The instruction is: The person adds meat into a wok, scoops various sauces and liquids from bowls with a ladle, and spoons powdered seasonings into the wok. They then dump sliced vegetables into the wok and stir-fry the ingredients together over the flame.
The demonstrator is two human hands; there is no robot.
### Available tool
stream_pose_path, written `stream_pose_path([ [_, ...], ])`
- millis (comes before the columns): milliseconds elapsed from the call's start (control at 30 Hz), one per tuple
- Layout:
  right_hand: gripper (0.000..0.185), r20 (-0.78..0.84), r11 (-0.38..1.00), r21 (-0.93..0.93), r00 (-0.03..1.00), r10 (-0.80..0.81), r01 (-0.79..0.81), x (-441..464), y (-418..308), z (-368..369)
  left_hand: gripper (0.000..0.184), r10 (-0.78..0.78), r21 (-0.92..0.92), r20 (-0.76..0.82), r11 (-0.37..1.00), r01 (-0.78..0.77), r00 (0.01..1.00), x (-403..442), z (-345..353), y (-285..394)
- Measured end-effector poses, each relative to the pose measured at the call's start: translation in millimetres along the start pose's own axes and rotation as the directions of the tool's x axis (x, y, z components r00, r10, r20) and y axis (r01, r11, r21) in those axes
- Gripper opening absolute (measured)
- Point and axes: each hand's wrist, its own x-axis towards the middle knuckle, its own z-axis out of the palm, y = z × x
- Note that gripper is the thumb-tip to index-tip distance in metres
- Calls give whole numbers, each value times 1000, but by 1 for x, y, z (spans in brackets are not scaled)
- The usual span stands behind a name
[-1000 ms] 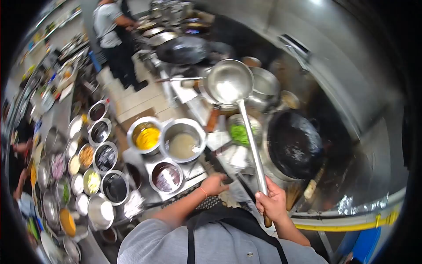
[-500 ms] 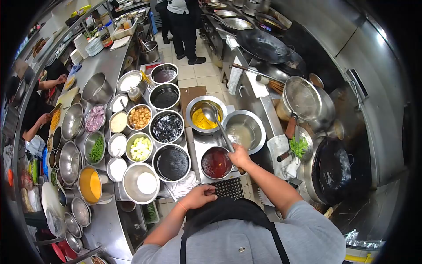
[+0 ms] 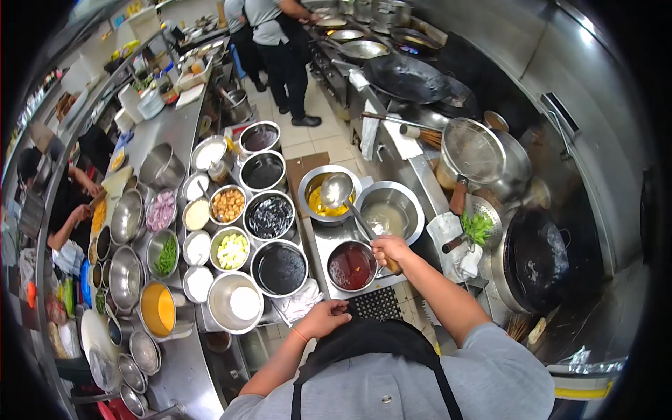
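My right hand (image 3: 390,250) is wrapped round the handle of a steel ladle (image 3: 337,190). The ladle's bowl hangs over a steel pot (image 3: 304,198) with yellow contents, hiding part of them. Beside it stands a wide pot of cloudy liquid (image 3: 387,215), and below it a pot of dark red liquid (image 3: 351,267). My left hand (image 3: 324,319) is near my apron, with fingers curled together by a white cloth (image 3: 299,302); whether anything is in it is hidden.
Pots and bowls of ingredients cover the left counter, among them black liquid (image 3: 278,269) and green herbs (image 3: 162,253). On the right are a black wok (image 3: 535,259) and a strainer (image 3: 474,150). Other people stand ahead and at the far left.
From over the stove, my right hand has brought the ladle left to the yellow pot. Over the last half second the bowl has risen slightly from the yellow contents. The view has turned left.
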Motion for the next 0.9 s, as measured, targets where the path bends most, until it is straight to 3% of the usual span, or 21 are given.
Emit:
stream_pose_path([
  [67, 13, 288, 845, 481, 953, 97, -231, -32, -6, -32, 48, 15, 50, 4, 999, -16, 1000, 1, 8, 6],
  [167, 24, 513, 667, 679, 848, -133, -307, -113, -9, -83, 50, 25, 145, 44, 989, -31, 999, 7, 28, 13],
  [333, 47, 398, 431, 879, 809, -432, -202, -275, 16, -167, 50, -10, 254, 153, 967, -29, 988, 19, 75, 33],
  [400, 49, 223, 417, 909, 847, -482, -2, -344, 27, -188, 54, 44, 334, 185, 937, -105, 982, 23, 95, 39],
  [467, 48, -17, 533, 788, 876, -482, 309, -384, 46, -222, 56, 29, 360, 209, 927, -104, 978, 26, 116, 46],
  [500, 45, -243, 649, 602, 881, -406, 465, -404, 51, -230, 56, 39, 366, 218, 923, -119, 975, 25, 127, 50],
  [533, 43, -420, 765, 340, 816, -396, 546, -418, 55, -234, 56, 42, 369, 248, 920, -135, 968, 25, 137, 52],
  [567, 44, -555, 868, -6, 720, -416, 497, -424, 63, -244, 56, 37, 390, 260, 910, -140, 965, 26, 148, 53],
  [600, 45, -646, 884, -330, 604, -467, 331, -423, 76, -260, 56, 30, 411, 268, 901, -142, 963, 25, 160, 55],
  [633, 50, -523, 566, -821, 292, -801, 80, -411, 104, -295, 54, 37, 426, 281, 890, -160, 959, 21, 170, 58],
  [667, 50, -535, 574, -816, 286, -795, 69, -420, 108, -304, 54, 36, 428, 296, 888, -166, 955, 19, 178, 56],
  [733, 54, -721, 776, -629, 338, -605, 48, -433, 109, -323, 56, 63, 360, 327, 914, -186, 943, 15, 192, 50],
  [767, 55, -728, 749, -663, 256, -636, -23, -433, 122, -338, 55, 55, 359, 322, 917, -175, 945, 11, 197, 47],
  [800, 55, -729, 751, -660, 261, -633, -24, -428, 138, -357, 55, 48, 361, 321, 917, -169, 946, 8, 199, 40],
  [867, 56, -552, 552, -834, 62, -831, -31, -424, 144, -366, 53, 19, 339, 291, 933, -121, 957, 4, 203, 29],
  [900, 54, -825, 871, -357, 323, -463, 337, -429, 146, -372, 52, 25, 386, 259, 914, -127, 966, 0, 203, 24],
])
